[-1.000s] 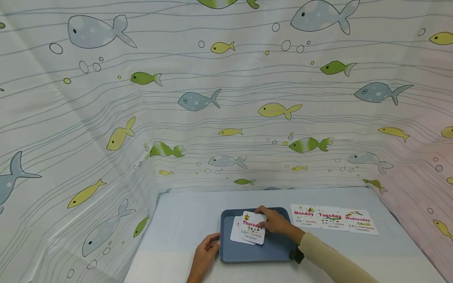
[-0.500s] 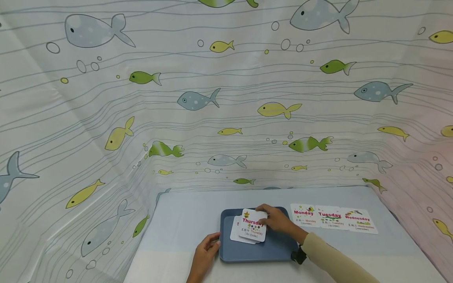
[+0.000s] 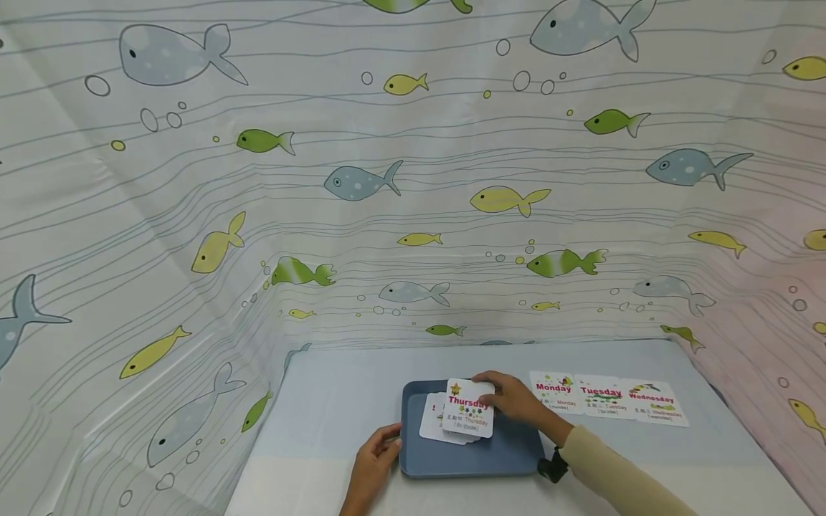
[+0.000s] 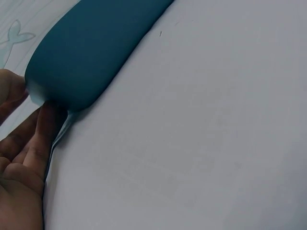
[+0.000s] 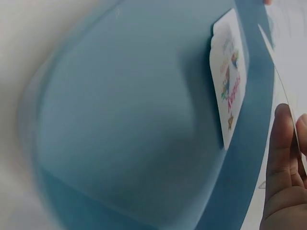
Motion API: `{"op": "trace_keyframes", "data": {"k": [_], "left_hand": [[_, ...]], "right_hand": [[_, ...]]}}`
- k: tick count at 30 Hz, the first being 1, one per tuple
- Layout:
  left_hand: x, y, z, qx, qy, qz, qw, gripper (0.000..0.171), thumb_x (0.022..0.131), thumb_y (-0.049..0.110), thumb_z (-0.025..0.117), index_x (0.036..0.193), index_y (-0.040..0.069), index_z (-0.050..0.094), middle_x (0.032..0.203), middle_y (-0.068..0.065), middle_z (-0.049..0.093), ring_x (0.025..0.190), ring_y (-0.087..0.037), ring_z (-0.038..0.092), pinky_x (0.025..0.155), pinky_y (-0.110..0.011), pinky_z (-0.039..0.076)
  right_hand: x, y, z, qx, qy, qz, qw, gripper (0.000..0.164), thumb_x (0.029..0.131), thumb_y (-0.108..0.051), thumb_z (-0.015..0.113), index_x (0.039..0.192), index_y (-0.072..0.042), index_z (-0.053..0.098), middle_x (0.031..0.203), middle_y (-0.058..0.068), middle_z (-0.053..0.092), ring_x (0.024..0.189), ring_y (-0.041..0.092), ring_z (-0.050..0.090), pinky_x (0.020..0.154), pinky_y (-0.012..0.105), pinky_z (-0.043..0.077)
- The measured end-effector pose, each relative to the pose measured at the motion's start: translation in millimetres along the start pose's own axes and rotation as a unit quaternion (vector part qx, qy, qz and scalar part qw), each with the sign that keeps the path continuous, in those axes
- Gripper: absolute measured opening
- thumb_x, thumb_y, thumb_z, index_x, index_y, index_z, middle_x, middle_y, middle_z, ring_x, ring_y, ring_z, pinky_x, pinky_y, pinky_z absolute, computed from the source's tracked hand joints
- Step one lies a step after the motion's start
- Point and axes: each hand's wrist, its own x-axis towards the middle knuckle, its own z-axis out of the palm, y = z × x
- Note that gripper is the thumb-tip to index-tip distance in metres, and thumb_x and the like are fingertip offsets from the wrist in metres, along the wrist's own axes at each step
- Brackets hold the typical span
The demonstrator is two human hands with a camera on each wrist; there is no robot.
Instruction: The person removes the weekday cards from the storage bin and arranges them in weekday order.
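My right hand (image 3: 516,400) pinches a white card (image 3: 470,419) marked "Thursday" by its right side, raised over the tray. In the right wrist view that card (image 5: 274,60) shows edge-on between thumb and fingers. Beneath it, a small stack of white cards (image 3: 431,423) lies in the blue tray (image 3: 477,459), partly covered. The right wrist view shows coloured print on the stacked cards (image 5: 229,81). My left hand (image 3: 374,459) holds the tray's left edge; in the left wrist view its fingers (image 4: 45,127) are at the tray's rounded corner (image 4: 91,52).
Cards marked Monday (image 3: 553,393), Tuesday (image 3: 600,395) and Wednesday (image 3: 653,401) lie side by side on the white table (image 3: 335,401), right of the tray. A fish-patterned curtain (image 3: 413,158) rises behind and on both sides. A black device (image 3: 552,467) is at the right wrist.
My right hand has moved slightly right and up with the Thursday card, showing more of the stack beneath. The left hand has stayed at the tray's edge.
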Motion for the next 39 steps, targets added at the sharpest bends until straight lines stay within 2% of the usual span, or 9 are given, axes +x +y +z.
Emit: {"op": "trace_keyframes", "data": {"k": [2,8,11,14,21,24,28,34,39], "left_hand": [[0.4,-0.4,-0.2,-0.005,-0.001,0.002,1.0,0.034,0.095,0.021,0.069,0.127,0.011,0.066,0.126,-0.014,0.068,0.097,-0.013,0.071,0.083,-0.018,0.055],[1.6,-1.6,-1.0,-0.006,-0.004,0.008,0.9999,0.033,0.095,0.021,0.069,0.126,0.011,0.066,0.126,-0.014,0.068,0.094,-0.012,0.07,0.082,-0.018,0.055],[2.1,-1.5,-1.2,-0.003,-0.005,0.01,0.9999,0.033,0.095,0.022,0.068,0.126,0.011,0.066,0.126,-0.014,0.068,0.094,-0.012,0.07,0.082,-0.018,0.055],[2.2,-1.5,-1.3,-0.001,-0.008,0.011,0.9999,0.034,0.095,0.022,0.068,0.127,0.01,0.065,0.126,-0.014,0.068,0.094,-0.011,0.07,0.082,-0.018,0.055],[2.1,-2.4,-1.2,-0.002,-0.003,0.015,0.9999,0.033,0.095,0.021,0.068,0.126,0.011,0.066,0.125,-0.014,0.068,0.093,-0.009,0.07,0.082,-0.018,0.055],[1.5,-2.7,-0.9,-0.002,-0.003,0.023,0.9997,0.033,0.096,0.02,0.068,0.126,0.009,0.066,0.125,-0.015,0.068,0.093,-0.01,0.07,0.081,-0.018,0.055],[-0.4,-2.2,-0.2,0.0,-0.002,0.016,0.9999,0.033,0.096,0.021,0.067,0.127,0.009,0.066,0.125,-0.015,0.068,0.092,-0.01,0.07,0.08,-0.018,0.055],[-0.4,-0.4,-0.3,0.002,-0.004,-0.003,1.0,0.033,0.095,0.023,0.068,0.126,0.011,0.066,0.127,-0.013,0.068,0.095,-0.011,0.07,0.082,-0.018,0.054],[0.8,0.3,-0.8,0.001,-0.006,0.0,1.0,0.033,0.095,0.023,0.068,0.126,0.011,0.066,0.127,-0.013,0.068,0.096,-0.011,0.07,0.083,-0.018,0.054]], "right_hand": [[-2,0,-3,-0.003,0.004,0.006,1.0,0.04,0.094,-0.021,0.069,0.133,-0.016,0.062,0.092,0.001,0.067,0.065,0.011,0.059,0.053,0.025,0.048],[-7,1,-10,0.016,0.014,0.019,1.0,0.04,0.093,-0.021,0.07,0.132,-0.016,0.063,0.101,0.001,0.069,0.072,0.018,0.062,0.058,0.028,0.053],[-11,2,-14,0.018,0.023,0.033,0.999,0.04,0.092,-0.021,0.071,0.131,-0.018,0.064,0.094,0.001,0.068,0.07,0.022,0.063,0.055,0.027,0.051],[-15,3,-19,0.017,0.031,0.05,0.998,0.04,0.092,-0.021,0.072,0.132,-0.021,0.064,0.091,0.0,0.067,0.07,0.021,0.062,0.055,0.029,0.051],[-21,5,-31,0.041,0.048,0.066,0.996,0.044,0.091,-0.023,0.073,0.133,-0.019,0.062,0.096,0.002,0.069,0.075,0.017,0.063,0.065,0.041,0.058],[-23,7,-35,0.041,0.056,0.077,0.995,0.044,0.091,-0.021,0.073,0.133,-0.019,0.063,0.095,0.003,0.069,0.075,0.018,0.062,0.065,0.04,0.057],[-28,11,-39,0.04,0.061,0.093,0.993,0.043,0.09,-0.021,0.073,0.132,-0.019,0.063,0.096,0.003,0.069,0.075,0.017,0.062,0.064,0.034,0.055],[-37,14,-44,0.04,0.067,0.095,0.992,0.044,0.09,-0.023,0.074,0.133,-0.018,0.063,0.098,0.004,0.069,0.076,0.018,0.063,0.065,0.034,0.057],[-45,18,-50,0.052,0.075,0.108,0.99,0.045,0.09,-0.023,0.074,0.134,-0.017,0.061,0.099,0.005,0.069,0.078,0.018,0.064,0.067,0.032,0.058]]}}
